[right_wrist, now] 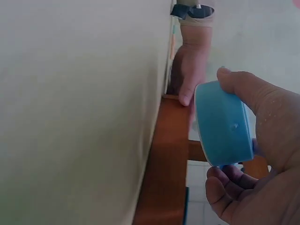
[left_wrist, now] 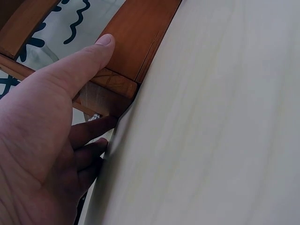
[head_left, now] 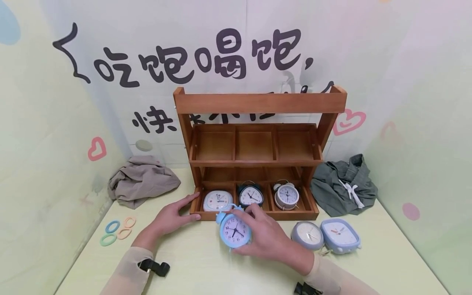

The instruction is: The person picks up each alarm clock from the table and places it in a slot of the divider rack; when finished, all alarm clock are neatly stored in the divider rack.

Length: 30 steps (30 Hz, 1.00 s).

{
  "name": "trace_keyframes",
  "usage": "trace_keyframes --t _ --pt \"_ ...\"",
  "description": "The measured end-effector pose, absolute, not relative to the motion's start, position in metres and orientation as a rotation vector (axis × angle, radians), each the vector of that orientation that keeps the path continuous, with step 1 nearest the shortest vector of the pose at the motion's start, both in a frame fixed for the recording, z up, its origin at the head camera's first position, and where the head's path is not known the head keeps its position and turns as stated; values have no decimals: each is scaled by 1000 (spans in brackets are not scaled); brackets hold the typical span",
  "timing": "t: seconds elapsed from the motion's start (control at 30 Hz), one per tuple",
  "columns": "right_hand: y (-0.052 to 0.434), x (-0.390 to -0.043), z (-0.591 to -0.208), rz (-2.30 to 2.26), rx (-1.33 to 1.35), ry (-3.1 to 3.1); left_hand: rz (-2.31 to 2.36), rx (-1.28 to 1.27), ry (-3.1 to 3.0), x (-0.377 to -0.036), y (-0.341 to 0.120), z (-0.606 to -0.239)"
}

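Pale green worktop (head_left: 206, 262) has four pastel hair rings (head_left: 117, 232) far left, then a crumpled beige cloth (head_left: 141, 179). The left hand (head_left: 173, 217) lies flat, fingers straight, touching the brown wooden shelf rack (head_left: 258, 104) at its bottom left corner. The right hand (head_left: 263, 235) has its grip curled round the round light blue plastic alarm clock (head_left: 234, 230), held just in front of the rack. The clock looks light, hard and smooth; its glass face could crack, so holding its rim is best. Three clocks fill the bottom row; the upper boxes are open. Two more clocks (head_left: 324, 235) lie right.
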State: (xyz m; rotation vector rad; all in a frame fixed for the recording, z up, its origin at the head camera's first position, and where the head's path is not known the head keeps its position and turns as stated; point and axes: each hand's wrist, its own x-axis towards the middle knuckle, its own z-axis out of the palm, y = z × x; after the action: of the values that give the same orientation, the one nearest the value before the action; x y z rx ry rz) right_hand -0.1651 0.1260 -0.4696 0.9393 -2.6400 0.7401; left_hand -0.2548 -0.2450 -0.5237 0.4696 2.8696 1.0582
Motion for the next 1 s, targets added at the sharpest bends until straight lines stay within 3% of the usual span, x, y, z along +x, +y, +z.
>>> trace_keyframes --t 1.0 --pt "107 -222 -339 586 880 -2505 1076 476 2866 -256 -245 -528"
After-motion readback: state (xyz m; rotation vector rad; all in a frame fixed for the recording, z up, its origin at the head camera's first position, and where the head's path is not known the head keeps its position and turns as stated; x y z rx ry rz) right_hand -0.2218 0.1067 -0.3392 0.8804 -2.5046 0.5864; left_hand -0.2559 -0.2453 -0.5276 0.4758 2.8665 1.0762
